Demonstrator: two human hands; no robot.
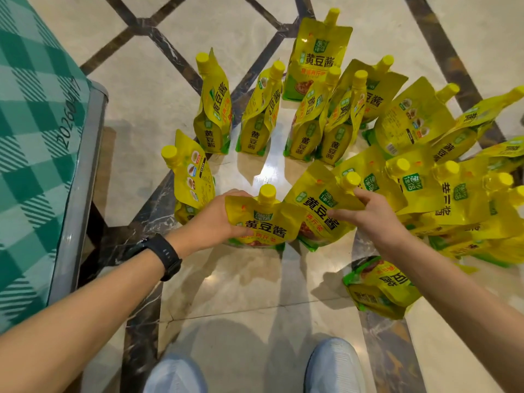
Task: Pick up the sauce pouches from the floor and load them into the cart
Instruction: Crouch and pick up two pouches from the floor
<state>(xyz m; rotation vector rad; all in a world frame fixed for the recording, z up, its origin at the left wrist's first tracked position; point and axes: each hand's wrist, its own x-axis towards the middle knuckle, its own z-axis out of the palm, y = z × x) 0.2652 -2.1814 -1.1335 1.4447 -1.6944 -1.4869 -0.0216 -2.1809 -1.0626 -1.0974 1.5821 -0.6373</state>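
Fingers (238, 194) of left hand (209, 219) gripping upright pouch (266, 226), cap (268, 192) up; right hand (374, 214) seemingly pinching tilted pouch (314, 198)

The sauce pouches (263, 222) are glossy yellow plastic film, creased and catching the light, each topped by a smooth plastic cap (267, 192). The floor (241, 279) is polished pale stone, mirror-shiny, crossed by dark veined strips (141, 321) with the same gloss. At the left, the cart (82, 180) has a grey, smooth metal-looking rim and a green checked woven cloth (34, 137). The wristband (166, 256) is matt black, and the near shoes (334, 367) are pale knit fabric.
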